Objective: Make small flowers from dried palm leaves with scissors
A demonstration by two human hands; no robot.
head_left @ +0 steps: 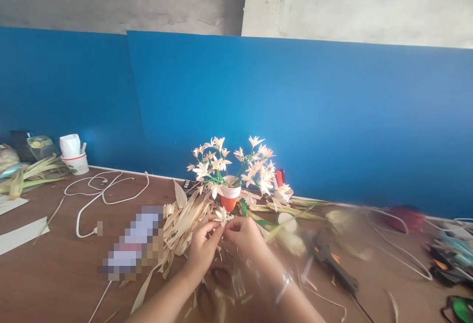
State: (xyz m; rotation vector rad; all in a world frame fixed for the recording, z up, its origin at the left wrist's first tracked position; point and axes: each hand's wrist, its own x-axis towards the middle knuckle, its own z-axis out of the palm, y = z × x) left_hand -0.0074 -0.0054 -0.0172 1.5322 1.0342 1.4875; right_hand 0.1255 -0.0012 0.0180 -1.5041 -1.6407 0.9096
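My left hand (201,246) and my right hand (244,237) meet above the brown table (55,274), fingers pinched together on a small cream husk flower (222,214). Just behind them stands an orange paper cup (229,196) holding a bunch of similar cream flowers (236,165) on green stems. A pile of dried husk strips (183,222) lies to the left of my hands. Scissors (210,283) lie partly hidden under my forearms.
A black glue gun (332,261) lies right of my hands with its cord trailing. White cables (99,192) loop at left near a white cup (76,163) and leaves (29,173). A blue panel (295,116) backs the table. Tools clutter the right edge (451,259).
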